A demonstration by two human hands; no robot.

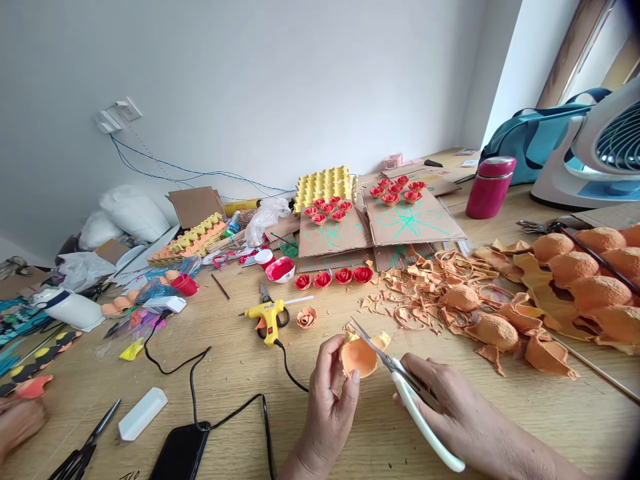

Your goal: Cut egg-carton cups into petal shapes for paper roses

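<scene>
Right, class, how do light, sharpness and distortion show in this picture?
Head view: light seems to come from the upper right, shadows look soft; head view: left hand, right hand, orange cup and white-handled scissors look fairly sharp; head view: the fan at the right edge looks stretched, likely by a wide lens; head view: the right-hand corners darken to black.

A magenta flask (492, 188) stands near a teal bag (525, 145) and a white fan (595, 157)
</scene>
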